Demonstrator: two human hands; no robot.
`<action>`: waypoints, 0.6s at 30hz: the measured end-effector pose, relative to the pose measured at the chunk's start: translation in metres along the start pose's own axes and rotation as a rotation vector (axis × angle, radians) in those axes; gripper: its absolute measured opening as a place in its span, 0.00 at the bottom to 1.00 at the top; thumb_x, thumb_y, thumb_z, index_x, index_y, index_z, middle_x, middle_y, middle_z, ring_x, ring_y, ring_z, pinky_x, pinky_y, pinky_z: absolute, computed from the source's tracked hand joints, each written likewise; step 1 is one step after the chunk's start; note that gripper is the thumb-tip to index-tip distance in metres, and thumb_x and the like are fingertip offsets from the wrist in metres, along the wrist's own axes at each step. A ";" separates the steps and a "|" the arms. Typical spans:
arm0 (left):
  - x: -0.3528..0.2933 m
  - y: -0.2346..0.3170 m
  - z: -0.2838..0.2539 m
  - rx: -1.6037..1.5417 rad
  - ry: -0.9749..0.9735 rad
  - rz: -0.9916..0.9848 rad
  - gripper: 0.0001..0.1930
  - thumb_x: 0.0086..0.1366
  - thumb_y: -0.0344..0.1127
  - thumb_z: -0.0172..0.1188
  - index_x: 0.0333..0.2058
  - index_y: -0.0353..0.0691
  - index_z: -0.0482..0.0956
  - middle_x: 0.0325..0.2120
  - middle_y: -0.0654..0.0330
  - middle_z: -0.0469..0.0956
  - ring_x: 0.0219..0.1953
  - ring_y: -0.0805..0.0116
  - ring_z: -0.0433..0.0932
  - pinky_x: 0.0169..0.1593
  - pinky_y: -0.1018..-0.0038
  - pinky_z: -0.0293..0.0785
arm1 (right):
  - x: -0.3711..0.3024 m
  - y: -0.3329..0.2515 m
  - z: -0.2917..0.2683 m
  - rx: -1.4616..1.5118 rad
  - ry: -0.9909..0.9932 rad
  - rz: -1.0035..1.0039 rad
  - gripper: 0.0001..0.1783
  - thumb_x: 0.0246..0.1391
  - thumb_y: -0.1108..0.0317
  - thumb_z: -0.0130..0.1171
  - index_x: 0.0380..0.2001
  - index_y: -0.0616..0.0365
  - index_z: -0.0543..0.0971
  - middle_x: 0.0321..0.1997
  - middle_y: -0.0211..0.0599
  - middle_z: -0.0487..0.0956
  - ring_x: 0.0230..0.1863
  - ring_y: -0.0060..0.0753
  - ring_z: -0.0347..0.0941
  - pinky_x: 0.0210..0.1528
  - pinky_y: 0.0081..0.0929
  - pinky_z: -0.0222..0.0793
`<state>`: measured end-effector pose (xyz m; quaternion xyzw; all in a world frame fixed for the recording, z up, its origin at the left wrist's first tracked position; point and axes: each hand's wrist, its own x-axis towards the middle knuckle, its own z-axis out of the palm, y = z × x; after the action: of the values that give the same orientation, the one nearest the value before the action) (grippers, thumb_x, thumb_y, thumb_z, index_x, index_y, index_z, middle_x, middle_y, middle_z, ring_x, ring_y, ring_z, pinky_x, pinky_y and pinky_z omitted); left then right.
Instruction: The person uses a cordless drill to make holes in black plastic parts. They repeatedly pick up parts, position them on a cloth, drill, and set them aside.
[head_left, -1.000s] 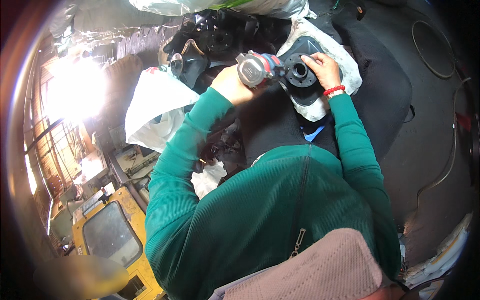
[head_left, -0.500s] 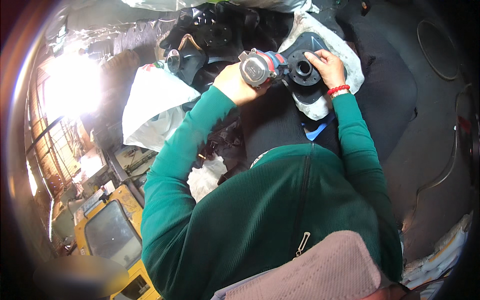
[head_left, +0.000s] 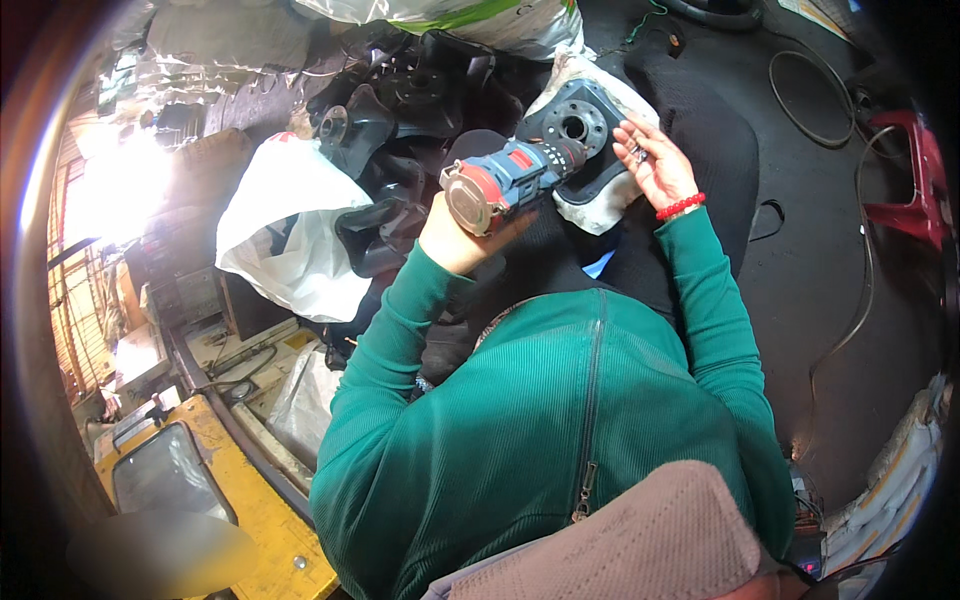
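My left hand [head_left: 452,240] is wrapped round the grip of a blue and red cordless drill [head_left: 510,177]. The drill's black chuck end points at a black part with a round, holed flange [head_left: 577,128] and a dark base plate. That part rests on a white cloth-like pad [head_left: 588,216] over my dark-clothed legs. Beside the part's right edge, my right hand [head_left: 657,172] is turned partly palm up, fingers curled. Small shiny metal pieces show at its fingers, too small to name surely. A red bead bracelet is on that wrist.
More black moulded parts [head_left: 375,130] are heaped at the far left, by a white plastic bag [head_left: 290,225]. A yellow machine [head_left: 265,520] stands at lower left. On the dark floor at right lie a cable [head_left: 868,260] and a red stool [head_left: 915,180].
My right hand has come off the flange and turned palm upward beside it. The drill has tilted, its body now showing lengthwise. The view has shifted, bringing the red stool into sight.
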<state>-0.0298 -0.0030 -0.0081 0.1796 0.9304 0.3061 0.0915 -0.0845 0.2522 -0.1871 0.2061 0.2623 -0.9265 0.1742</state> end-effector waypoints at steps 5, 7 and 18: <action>-0.005 0.016 0.015 -0.023 0.021 0.072 0.22 0.49 0.39 0.70 0.42 0.40 0.77 0.38 0.55 0.78 0.40 0.55 0.78 0.45 0.64 0.74 | -0.029 0.005 0.004 0.241 -0.174 0.070 0.22 0.60 0.76 0.48 0.58 0.62 0.65 0.59 0.44 0.70 0.58 0.40 0.69 0.56 0.37 0.71; -0.004 0.015 0.017 0.024 0.009 0.111 0.23 0.49 0.40 0.70 0.43 0.40 0.77 0.39 0.55 0.78 0.40 0.55 0.78 0.45 0.64 0.74 | -0.030 0.013 0.001 0.293 -0.170 0.081 0.21 0.61 0.76 0.48 0.57 0.61 0.67 0.59 0.43 0.70 0.59 0.38 0.69 0.56 0.36 0.71; -0.005 0.018 0.017 -0.035 -0.064 0.007 0.32 0.49 0.40 0.71 0.51 0.36 0.70 0.43 0.54 0.77 0.45 0.58 0.78 0.50 0.68 0.74 | -0.036 0.030 0.022 0.434 -0.001 0.103 0.17 0.60 0.80 0.48 0.53 0.61 0.70 0.55 0.41 0.74 0.58 0.36 0.71 0.55 0.28 0.72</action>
<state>-0.0156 0.0176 -0.0110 0.1909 0.9209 0.3168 0.1233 -0.0477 0.2234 -0.1653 0.2515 0.0457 -0.9512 0.1728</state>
